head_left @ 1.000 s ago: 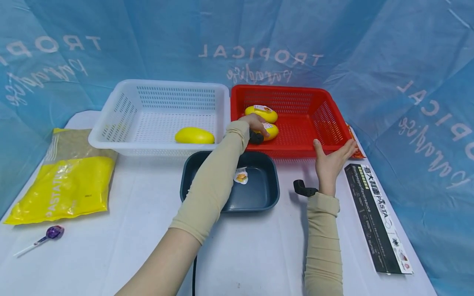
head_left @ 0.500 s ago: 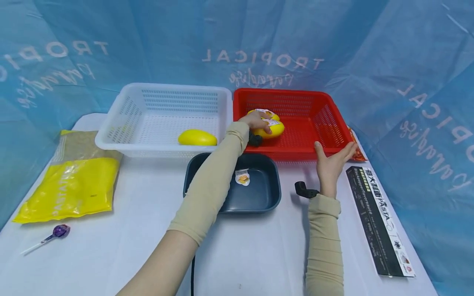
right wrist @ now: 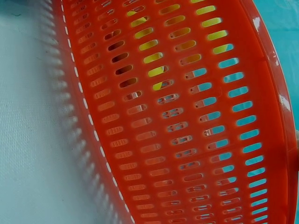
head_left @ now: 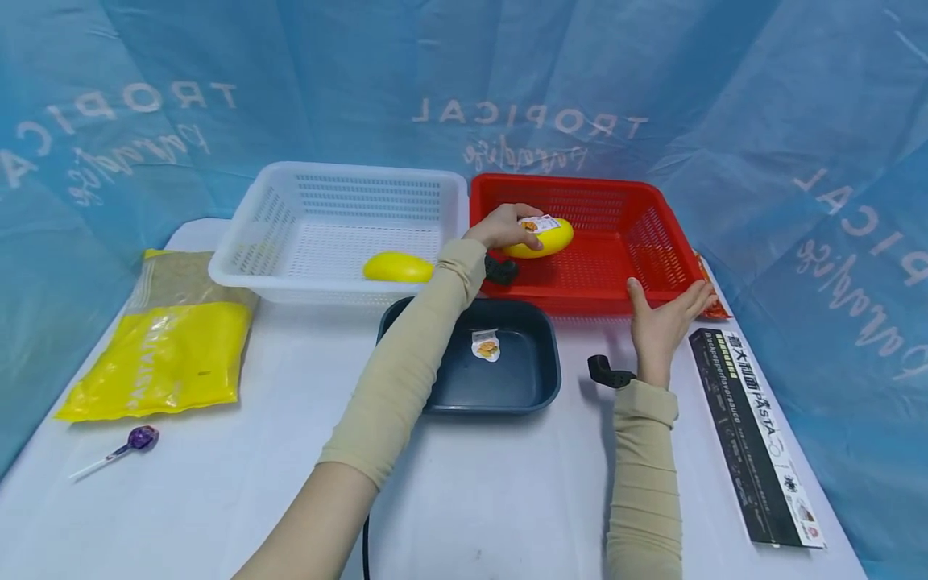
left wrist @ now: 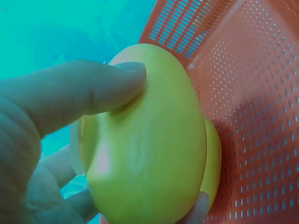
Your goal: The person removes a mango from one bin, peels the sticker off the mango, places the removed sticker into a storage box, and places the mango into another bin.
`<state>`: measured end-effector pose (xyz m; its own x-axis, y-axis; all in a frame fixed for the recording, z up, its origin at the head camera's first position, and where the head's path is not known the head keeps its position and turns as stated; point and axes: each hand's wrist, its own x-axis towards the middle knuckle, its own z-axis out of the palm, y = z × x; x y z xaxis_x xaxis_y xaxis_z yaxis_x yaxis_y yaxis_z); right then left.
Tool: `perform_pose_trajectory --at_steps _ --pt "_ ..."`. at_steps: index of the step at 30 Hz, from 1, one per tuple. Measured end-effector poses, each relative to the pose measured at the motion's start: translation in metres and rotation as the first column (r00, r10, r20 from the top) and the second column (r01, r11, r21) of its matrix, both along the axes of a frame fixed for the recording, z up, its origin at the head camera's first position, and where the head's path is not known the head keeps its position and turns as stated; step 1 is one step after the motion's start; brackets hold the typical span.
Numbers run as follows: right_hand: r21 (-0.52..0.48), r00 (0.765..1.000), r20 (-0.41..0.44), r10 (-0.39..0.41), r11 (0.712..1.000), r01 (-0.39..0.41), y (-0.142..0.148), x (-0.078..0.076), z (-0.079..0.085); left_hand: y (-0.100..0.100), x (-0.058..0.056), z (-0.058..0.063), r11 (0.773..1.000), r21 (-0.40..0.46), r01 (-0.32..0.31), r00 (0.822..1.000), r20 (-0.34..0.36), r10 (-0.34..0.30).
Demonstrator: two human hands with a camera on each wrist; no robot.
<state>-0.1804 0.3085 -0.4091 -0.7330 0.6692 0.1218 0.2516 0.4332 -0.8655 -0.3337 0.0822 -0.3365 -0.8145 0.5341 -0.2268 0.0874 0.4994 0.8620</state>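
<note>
Head view: left hand [head_left: 506, 227] grips a yellow mango [head_left: 554, 236], now higher (seemingly lifted free); right hand [head_left: 663, 329] spreads by the red basket [head_left: 580, 306].

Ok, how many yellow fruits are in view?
3: one yellow fruit in the left hand at the red basket; a second fruit behind it in that basket (left wrist view); a third fruit in the white basket. Others may be hidden.

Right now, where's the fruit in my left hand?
In the head view, your left hand holds the yellow fruit over the left half of the red basket; in the left wrist view, another fruit shows behind it.
</note>
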Motion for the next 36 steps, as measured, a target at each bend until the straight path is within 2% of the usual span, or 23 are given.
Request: perform_pose_trajectory --at_steps 5,10,16,22,28,36 --pt "-0.002 1.000 0.024 0.009 1.000 -0.009 0.000 0.000 0.001 -0.003 0.005 0.001 1.000 0.024 0.001 0.999 -0.043 0.000" --pt "0.002 1.000 0.028 0.008 1.000 -0.008 0.000 0.000 0.002 -0.009 0.018 0.006 0.999 0.044 0.025 0.993 -0.114 -0.019" --pt "0.000 1.000 0.019 -0.003 1.000 0.003 0.000 0.000 0.002 -0.017 0.036 0.014 0.997 0.027 0.067 0.973 -0.225 -0.059" --pt "-0.010 1.000 0.017 -0.005 1.000 0.005 -0.001 -0.001 0.002 -0.024 0.047 0.014 0.997 0.004 0.074 0.950 -0.304 -0.070" --pt "-0.010 1.000 0.008 -0.004 1.000 0.004 -0.002 0.000 0.003 -0.035 0.066 0.014 0.997 0.016 0.075 0.934 -0.351 -0.064" --pt "-0.004 1.000 0.005 -0.001 1.000 0.001 -0.002 0.001 0.002 -0.048 0.084 0.008 0.996 0.016 0.085 0.930 -0.360 -0.074"
